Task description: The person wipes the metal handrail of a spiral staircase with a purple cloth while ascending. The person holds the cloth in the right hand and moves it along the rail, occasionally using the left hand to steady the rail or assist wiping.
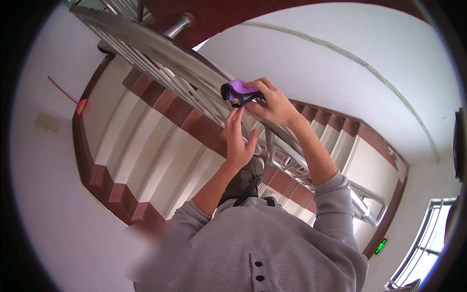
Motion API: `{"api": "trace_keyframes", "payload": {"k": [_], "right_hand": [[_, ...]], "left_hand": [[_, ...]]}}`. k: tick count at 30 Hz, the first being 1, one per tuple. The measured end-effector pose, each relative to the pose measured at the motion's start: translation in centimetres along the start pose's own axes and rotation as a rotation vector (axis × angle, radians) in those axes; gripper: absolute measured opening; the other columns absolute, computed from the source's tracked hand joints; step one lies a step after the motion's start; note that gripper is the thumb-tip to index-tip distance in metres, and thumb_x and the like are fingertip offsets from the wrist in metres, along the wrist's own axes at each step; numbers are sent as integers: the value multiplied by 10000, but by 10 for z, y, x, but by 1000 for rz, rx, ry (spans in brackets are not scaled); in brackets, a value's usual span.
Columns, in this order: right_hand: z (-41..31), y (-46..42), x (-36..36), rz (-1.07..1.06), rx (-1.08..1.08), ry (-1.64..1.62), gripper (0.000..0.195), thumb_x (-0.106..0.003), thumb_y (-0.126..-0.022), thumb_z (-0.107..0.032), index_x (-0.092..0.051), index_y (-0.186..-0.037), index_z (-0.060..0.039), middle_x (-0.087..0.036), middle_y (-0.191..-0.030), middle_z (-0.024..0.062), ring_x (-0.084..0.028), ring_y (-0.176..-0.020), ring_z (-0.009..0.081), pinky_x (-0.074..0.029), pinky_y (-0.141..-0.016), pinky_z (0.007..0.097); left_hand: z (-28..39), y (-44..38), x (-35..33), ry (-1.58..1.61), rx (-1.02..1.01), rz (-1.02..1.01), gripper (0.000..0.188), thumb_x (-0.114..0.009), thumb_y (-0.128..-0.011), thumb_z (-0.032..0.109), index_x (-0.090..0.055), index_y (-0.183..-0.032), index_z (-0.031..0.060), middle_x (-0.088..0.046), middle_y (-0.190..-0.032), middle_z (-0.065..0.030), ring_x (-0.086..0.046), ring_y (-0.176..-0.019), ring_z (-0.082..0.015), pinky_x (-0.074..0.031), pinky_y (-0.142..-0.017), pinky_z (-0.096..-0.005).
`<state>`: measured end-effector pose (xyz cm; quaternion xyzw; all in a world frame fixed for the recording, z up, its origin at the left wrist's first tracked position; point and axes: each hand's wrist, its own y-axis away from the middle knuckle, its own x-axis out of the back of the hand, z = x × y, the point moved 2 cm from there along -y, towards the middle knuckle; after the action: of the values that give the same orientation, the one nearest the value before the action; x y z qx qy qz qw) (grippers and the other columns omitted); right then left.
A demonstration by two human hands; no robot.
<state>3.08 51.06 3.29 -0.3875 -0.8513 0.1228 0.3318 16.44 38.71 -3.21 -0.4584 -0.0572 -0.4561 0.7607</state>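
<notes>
My right hand (273, 104) grips a small purple cloth item (240, 87) with black edging, its fingers over the top and its thumb below. The item is folded or curled, and a grey inner side shows at its lower edge. Just beneath it, my left hand (239, 142) is raised with fingers extended and thumb apart. Its fingertips reach the item's black lower edge; whether they press on it I cannot tell. Both hands are above a metal stair handrail (208, 73). What the item is exactly cannot be told.
Pale stairs (146, 131) with reddish-brown edges lie to the left, and another flight (330, 127) to the right. Metal balusters run beside them. A white wall (328, 69) rises beyond. A barred window (423, 244) and a green lit sign (381, 246) are at the lower right.
</notes>
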Motion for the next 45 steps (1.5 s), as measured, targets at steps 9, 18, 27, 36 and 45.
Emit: {"api": "trace_keyframes", "payload": {"k": [9,18,27,36,45], "right_hand": [[-10,-89,-39,29,131,-31,390,-544,-935,-38,-564,-1323,-77,-549,-1295,188,-608,-1131,402,-494,-984,451],[3,-67,-33,141,201,-10,315,-521,-934,0,-585,-1232,-78,-624,-1240,159,-652,-1039,419,-530,-896,485],[-32,-38,-5,201,88,267,322,-503,-927,-18,-639,-1200,-121,-721,-1058,131,-688,-929,396,-550,-797,483],[-32,-8,-24,233,199,437,312,-670,-850,-78,-708,-1157,-122,-711,-1145,47,-681,-1024,317,-580,-849,429],[-15,-28,-45,313,159,317,294,-621,-850,-19,-712,-1124,-75,-677,-1216,71,-678,-1049,337,-577,-889,452]], "left_hand": [[-1,-3,18,4,47,26,714,-653,-903,82,-365,-1550,-4,-353,-1586,-189,-338,-1461,-362,-261,-1208,-468],[-31,-3,34,152,220,160,517,-675,-939,74,-496,-1422,27,-601,-1340,-136,-607,-1113,-249,-471,-948,-384],[-27,-69,30,651,378,368,231,-734,-991,208,-620,-1053,17,-705,-958,-43,-636,-881,-98,-492,-793,-266],[-13,-51,24,808,493,391,105,-645,-1025,120,-641,-1096,43,-677,-987,-14,-585,-872,-86,-466,-782,-258],[-3,-16,23,646,557,53,371,-622,-1013,207,-563,-1350,65,-583,-1377,-46,-571,-999,-103,-472,-801,-292]]}}
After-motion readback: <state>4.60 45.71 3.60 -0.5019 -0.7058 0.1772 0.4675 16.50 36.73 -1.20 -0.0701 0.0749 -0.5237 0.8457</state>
